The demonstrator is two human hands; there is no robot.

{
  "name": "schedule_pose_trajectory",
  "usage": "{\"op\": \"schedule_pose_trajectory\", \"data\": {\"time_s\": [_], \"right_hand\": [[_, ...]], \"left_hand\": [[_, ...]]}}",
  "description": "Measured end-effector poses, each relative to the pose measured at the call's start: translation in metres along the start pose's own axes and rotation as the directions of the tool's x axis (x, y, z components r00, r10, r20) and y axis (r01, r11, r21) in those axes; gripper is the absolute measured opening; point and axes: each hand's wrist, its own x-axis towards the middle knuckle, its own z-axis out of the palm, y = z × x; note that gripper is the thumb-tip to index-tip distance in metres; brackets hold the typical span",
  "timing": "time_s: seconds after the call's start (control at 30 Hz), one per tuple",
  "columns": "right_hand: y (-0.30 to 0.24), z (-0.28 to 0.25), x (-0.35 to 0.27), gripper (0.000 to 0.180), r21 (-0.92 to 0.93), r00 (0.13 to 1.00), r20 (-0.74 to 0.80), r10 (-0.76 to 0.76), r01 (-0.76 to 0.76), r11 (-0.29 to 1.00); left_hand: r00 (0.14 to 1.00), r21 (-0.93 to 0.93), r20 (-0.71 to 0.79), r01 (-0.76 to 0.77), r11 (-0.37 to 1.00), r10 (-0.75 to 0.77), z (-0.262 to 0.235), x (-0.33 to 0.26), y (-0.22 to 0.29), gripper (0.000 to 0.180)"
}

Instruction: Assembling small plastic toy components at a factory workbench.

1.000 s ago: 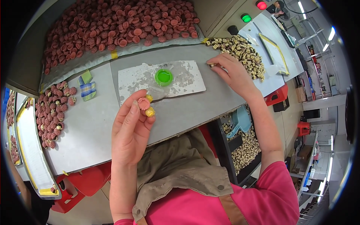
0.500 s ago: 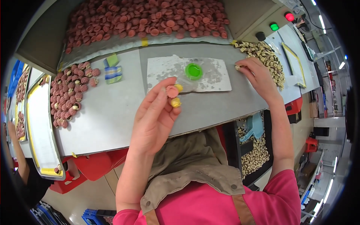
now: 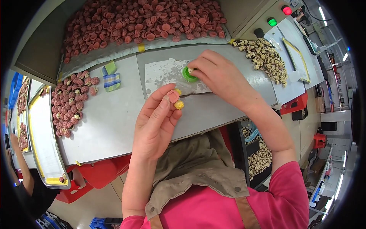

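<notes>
My left hand (image 3: 150, 131) is raised over the table's front edge, thumb and fingers pinching a pink ridged cup (image 3: 174, 96) with its hollow side showing. Yellow coverings (image 3: 178, 104) sit on two of its fingertips. My right hand (image 3: 223, 76) reaches in from the right, and its fingertips grip a small cream-coloured piece (image 3: 190, 70) at a round green dish (image 3: 187, 75). Whether the piece touches what is in the dish cannot be made out. Under the dish lies a stained white board (image 3: 162, 70), partly covered by the right hand.
A large heap of pink cups (image 3: 148, 24) fills the back. At right lies a pile of cream-and-dark pieces (image 3: 267, 61). Filled pink berry shapes (image 3: 70, 99) are grouped at left, beside a folded checked cloth (image 3: 111, 81) and a yellow-edged tray (image 3: 44, 133). Another person's arm (image 3: 23, 164) shows far left.
My right hand has moved left from the pile of cream-and-dark pieces to the green dish, still holding the small piece. My left hand stays nearly in place with the pink cup.
</notes>
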Motion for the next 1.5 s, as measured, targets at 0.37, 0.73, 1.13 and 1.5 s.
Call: {"op": "schedule_pose_trajectory", "data": {"time_s": [0.37,0.73,1.13,1.5], "right_hand": [[-0.023,-0.008,-0.014,0.017,0.720,0.921,0.121,0.371,-0.339,0.606],[-0.060,0.000,-0.019,0.017,0.551,0.985,-0.025,0.173,-0.131,0.824],[-0.057,0.020,-0.060,0.027,0.750,0.955,-0.062,0.291,-0.147,0.645],[-0.035,0.034,-0.073,0.027,0.811,0.970,-0.118,0.211,-0.028,0.584]], "left_hand": [[0.998,0.068,-0.050,0.029,0.997,-0.026,0.004,-0.001,0.000,0.030],[0.980,0.228,-0.056,-0.173,0.958,0.191,0.006,0.000,-0.014,0.028],[0.988,0.305,0.149,-0.011,0.952,-0.036,0.007,-0.001,-0.002,0.049],[0.982,0.472,0.147,0.039,0.881,-0.123,0.004,0.010,-0.011,0.059]]}}
